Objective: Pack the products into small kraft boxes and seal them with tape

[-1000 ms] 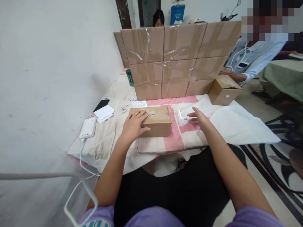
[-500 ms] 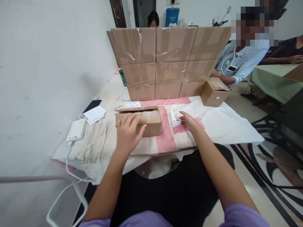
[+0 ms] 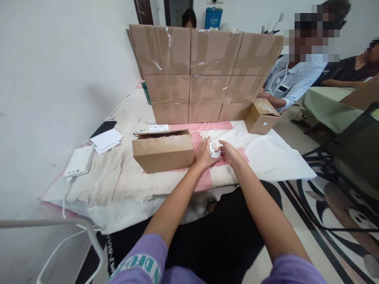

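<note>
A small white plastic device lies on the pink and cream cloth of the low table. Both of my hands meet on it. My left hand cups its left side with fingers curled against it. My right hand pinches its right side. Just left of my hands stands an open cardboard box, its top flaps up and its inside hidden from me.
A wall of taped cardboard boxes closes the back of the table, with one loose box at its right end. A white power bank with a cable, white cards and a dark phone lie left. People sit behind and at right.
My left hand left the top of the cardboard box and moved right onto the white device. The box now stands open, and the view has shifted so everything sits further left.
</note>
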`<state>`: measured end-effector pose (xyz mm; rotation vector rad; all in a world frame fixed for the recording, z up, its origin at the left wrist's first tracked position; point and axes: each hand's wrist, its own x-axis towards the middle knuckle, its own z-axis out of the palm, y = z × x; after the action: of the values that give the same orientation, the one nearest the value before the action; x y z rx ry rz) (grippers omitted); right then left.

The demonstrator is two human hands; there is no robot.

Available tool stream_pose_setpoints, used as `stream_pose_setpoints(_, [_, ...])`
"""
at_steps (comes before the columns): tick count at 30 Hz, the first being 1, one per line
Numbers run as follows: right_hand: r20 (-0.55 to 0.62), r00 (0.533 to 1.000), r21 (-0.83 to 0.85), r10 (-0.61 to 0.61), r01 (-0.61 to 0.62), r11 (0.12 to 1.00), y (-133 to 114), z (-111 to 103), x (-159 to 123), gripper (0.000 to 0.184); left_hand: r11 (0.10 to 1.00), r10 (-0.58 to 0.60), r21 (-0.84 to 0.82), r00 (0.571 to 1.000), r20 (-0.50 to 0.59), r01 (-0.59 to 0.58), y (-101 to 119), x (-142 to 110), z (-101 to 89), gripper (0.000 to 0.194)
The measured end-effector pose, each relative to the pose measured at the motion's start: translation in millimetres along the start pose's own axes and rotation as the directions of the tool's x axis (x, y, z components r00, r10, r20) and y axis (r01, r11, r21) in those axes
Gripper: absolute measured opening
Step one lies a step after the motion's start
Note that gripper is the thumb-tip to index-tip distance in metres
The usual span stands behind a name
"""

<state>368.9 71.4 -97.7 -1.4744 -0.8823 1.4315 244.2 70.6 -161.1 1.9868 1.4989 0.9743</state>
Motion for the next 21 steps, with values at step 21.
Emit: stream_pose_setpoints(21, [-0.262, 0.947, 0.049, -0.188, 0.207, 0.977, 48.0, 8.5, -43.4, 0.023, 0.994, 0.088, 0.077, 0.994, -0.07, -0.083, -16.1, 1.5, 12.4, 0.122])
